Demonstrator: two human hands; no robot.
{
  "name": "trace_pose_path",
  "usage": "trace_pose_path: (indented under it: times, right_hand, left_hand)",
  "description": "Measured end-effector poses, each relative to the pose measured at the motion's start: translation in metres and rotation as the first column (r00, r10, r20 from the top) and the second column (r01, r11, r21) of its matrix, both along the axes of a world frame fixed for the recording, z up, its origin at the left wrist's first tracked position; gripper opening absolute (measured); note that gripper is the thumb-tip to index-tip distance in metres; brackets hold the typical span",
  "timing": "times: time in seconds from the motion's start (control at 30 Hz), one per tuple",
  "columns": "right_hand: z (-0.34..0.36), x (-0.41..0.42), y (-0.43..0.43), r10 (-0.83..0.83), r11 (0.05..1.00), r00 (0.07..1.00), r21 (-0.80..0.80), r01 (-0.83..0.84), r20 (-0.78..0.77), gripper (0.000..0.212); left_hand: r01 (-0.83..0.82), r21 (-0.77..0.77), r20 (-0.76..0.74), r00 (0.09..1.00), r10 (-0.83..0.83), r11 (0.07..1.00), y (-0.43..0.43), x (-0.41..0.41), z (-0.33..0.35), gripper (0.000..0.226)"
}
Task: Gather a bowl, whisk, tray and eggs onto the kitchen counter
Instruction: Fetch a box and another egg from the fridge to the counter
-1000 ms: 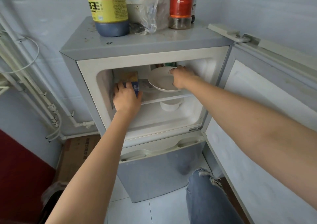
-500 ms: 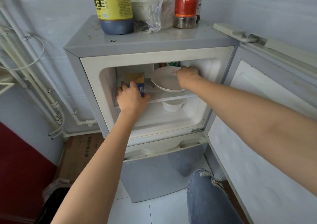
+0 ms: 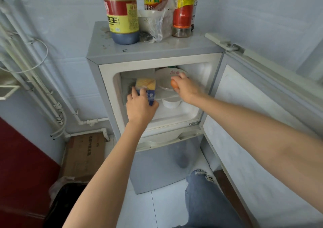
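Inside the open upper compartment of a small grey fridge [image 3: 153, 54], a white bowl [image 3: 164, 81] stands tilted on the shelf. My right hand [image 3: 187, 88] holds a brown egg [image 3: 173, 84] in its fingers, just in front of the bowl. My left hand [image 3: 139, 105] grips a yellow and blue carton [image 3: 146, 89] at the left of the same shelf. A small white container [image 3: 171, 103] sits under the shelf. No whisk or tray is in view.
The fridge door [image 3: 253, 122] stands open to the right. Sauce bottles [image 3: 122, 18] and a plastic bag crowd the fridge top. White pipes [image 3: 35, 81] run down the left wall. A cardboard box [image 3: 83, 156] and a dark bin [image 3: 68, 205] sit on the floor at left.
My right hand has drawn back from behind the bowl and now shows a brown egg in its fingers. My left hand stays on the carton.
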State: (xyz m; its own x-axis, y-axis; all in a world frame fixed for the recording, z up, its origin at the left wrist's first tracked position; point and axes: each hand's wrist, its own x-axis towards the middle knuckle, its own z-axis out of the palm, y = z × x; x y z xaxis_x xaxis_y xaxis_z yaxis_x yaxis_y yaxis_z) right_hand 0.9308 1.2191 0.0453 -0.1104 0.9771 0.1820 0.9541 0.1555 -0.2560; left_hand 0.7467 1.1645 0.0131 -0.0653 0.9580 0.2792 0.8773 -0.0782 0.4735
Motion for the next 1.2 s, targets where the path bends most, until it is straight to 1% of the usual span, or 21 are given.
trace_pose_path:
  times: [0.03, 0.07, 0.13, 0.2, 0.27, 0.47, 0.57, 0.67, 0.77, 0.97, 1.1, 1.2]
  right_hand:
    - [0.002, -0.002, -0.015, -0.009, 1.0, 1.0, -0.017, 0.008, -0.023, 0.051]
    - [0.004, -0.003, -0.027, -0.011, 1.0, 1.0, -0.02, 0.011, -0.014, 0.05]
    - [0.014, -0.01, -0.063, -0.007, 1.0, 1.0, -0.02, 0.007, 0.019, 0.043]
    - [0.024, -0.013, -0.092, -0.033, 0.999, 0.999, -0.006, 0.033, 0.013, 0.038]
    - [0.036, -0.019, -0.12, -0.064, 0.998, 0.998, 0.014, 0.064, -0.004, 0.04]
    - [0.086, -0.037, -0.195, -0.117, 0.992, 0.987, 0.036, 0.122, -0.111, 0.046]
    - [0.11, -0.043, -0.224, -0.12, 0.988, 0.977, 0.071, 0.134, -0.177, 0.047]
    - [0.138, -0.044, -0.249, -0.123, 0.985, 0.97, 0.092, 0.145, -0.211, 0.047]
    - [0.158, -0.037, -0.266, -0.111, 0.983, 0.972, 0.123, 0.139, -0.208, 0.046]
    - [0.176, -0.004, -0.287, -0.09, 0.986, 0.973, 0.116, 0.117, -0.213, 0.044]
    - [0.185, 0.035, -0.297, -0.106, 0.984, 0.946, 0.105, 0.144, -0.308, 0.045]
    - [0.19, 0.072, -0.307, -0.124, 0.981, 0.939, 0.1, 0.164, -0.32, 0.047]
  left_hand:
    - [0.019, -0.011, -0.004, 1.0, -0.019, 1.0, -0.013, -0.003, 0.005, 0.062]
    - [0.034, -0.023, -0.005, 0.999, -0.035, 0.999, -0.023, -0.003, 0.008, 0.062]
    - [0.07, -0.044, 0.001, 0.998, -0.07, 0.997, -0.052, -0.016, 0.023, 0.061]
    - [0.097, -0.051, 0.009, 0.995, -0.097, 0.994, -0.074, -0.026, 0.033, 0.06]
    - [0.131, -0.04, -0.002, 0.991, -0.131, 0.991, -0.096, -0.04, 0.046, 0.06]
    - [0.214, 0.022, -0.008, 0.977, -0.214, 0.976, -0.143, -0.073, 0.094, 0.059]
    - [0.223, 0.064, 0.004, 0.975, -0.224, 0.973, -0.16, -0.082, 0.117, 0.058]
    - [0.238, 0.086, 0.019, 0.971, -0.24, 0.967, -0.172, -0.086, 0.143, 0.059]
    - [0.243, 0.12, 0.032, 0.968, -0.248, 0.963, -0.183, -0.083, 0.163, 0.06]
    - [0.252, 0.146, 0.03, 0.965, -0.259, 0.957, -0.198, -0.062, 0.188, 0.062]
    - [0.296, 0.156, 0.004, 0.954, -0.3, 0.942, -0.206, -0.032, 0.2, 0.063]
    - [0.331, 0.172, 0.009, 0.941, -0.337, 0.928, -0.214, -0.004, 0.205, 0.062]
